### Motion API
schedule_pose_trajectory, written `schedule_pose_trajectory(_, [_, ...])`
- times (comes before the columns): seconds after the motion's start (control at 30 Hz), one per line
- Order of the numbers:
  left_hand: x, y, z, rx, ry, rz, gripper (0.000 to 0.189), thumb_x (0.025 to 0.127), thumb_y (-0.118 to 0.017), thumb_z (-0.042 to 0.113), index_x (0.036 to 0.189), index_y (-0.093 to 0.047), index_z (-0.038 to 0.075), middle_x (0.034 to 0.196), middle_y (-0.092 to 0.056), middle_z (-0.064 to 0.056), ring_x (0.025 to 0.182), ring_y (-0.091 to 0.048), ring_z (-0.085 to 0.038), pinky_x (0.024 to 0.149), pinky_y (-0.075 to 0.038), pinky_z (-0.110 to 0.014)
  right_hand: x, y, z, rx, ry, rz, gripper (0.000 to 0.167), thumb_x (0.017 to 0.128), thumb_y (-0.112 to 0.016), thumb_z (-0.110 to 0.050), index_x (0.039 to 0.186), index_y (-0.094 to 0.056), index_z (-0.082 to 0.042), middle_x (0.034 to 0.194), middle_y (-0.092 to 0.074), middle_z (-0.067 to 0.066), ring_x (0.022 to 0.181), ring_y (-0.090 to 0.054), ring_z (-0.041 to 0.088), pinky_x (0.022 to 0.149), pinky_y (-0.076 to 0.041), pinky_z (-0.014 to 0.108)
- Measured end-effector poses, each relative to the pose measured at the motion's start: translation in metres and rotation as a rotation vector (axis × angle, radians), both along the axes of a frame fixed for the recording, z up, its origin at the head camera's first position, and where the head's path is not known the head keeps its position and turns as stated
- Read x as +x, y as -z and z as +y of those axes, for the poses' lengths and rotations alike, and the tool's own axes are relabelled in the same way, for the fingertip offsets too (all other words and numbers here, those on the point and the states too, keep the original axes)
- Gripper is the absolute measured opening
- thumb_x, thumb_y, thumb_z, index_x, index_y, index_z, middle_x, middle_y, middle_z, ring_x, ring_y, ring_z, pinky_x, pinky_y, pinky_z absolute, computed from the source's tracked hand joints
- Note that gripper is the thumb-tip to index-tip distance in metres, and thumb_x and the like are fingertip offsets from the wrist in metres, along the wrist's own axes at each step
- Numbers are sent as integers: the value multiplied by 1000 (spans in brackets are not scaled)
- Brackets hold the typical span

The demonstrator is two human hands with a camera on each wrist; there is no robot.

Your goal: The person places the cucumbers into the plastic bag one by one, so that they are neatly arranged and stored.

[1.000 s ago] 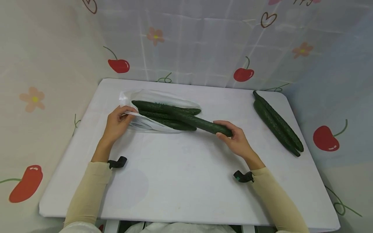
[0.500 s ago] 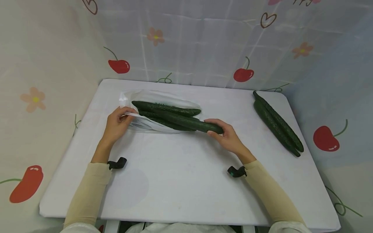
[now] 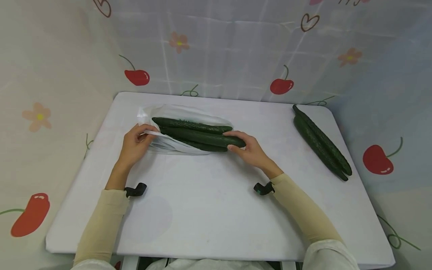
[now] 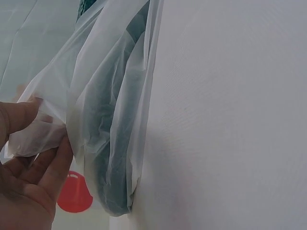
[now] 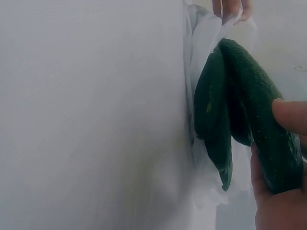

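Observation:
A thin white plastic bag [image 3: 179, 110] lies on the table with several dark green cucumbers in and on it. My left hand [image 3: 135, 144] pinches the bag's edge at its left end; in the left wrist view the film [image 4: 53, 96] is drawn up between thumb and fingers. My right hand [image 3: 248, 150] grips the right end of one cucumber [image 3: 202, 137], whose left end reaches in near the bag's mouth. In the right wrist view this held cucumber [image 5: 259, 105] slants above the others [image 5: 209, 103]. Behind it lies another cucumber [image 3: 192, 125].
Two more cucumbers [image 3: 320, 142] lie side by side at the table's right edge. The white table [image 3: 202, 210] ends at a curtain [image 3: 229, 48] printed with cherries and flowers, along the back and sides.
My right hand has moved left, sliding the held cucumber farther into the bag. The left hand has kept its place on the bag's edge.

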State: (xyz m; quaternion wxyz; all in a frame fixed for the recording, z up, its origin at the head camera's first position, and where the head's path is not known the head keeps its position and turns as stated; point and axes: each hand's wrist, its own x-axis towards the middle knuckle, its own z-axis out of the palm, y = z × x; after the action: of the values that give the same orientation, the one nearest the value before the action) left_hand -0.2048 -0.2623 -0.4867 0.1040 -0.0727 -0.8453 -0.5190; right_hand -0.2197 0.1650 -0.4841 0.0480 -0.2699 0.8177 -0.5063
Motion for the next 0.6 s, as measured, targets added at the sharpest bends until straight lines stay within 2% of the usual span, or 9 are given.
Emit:
schedule_pose_trajectory(0.13, [-1, -2, 0, -12, 5, 11, 14, 104, -70, 8, 115, -78, 10, 120, -67, -3, 113, -60, 2, 98, -48, -5, -4, -2, -11, -1, -12, 1, 43, 104, -72, -17, 146, -66, -22, 153, -63, 5, 151, -52, 26, 128, -38, 56])
schedule_pose_trajectory(0.37, [0, -3, 0, -6, 10, 28, 14, 103, -69, 4, 114, -77, 8, 118, -66, -5, 111, -59, 1, 98, -48, -5, -11, -3, -32, 26, -34, 91, 44, 104, -73, -15, 146, -65, -18, 150, -65, 7, 146, -56, 26, 123, -44, 52])
schedule_pose_trajectory(0.6, [-1, -5, 1, 12, 22, 46, 15, 102, -70, 2, 115, -77, 6, 120, -67, -6, 111, -60, 2, 98, -49, -4, -16, -1, -55, 49, -65, 115, 42, 105, -71, -18, 147, -64, -17, 152, -64, 8, 148, -54, 28, 125, -42, 52])
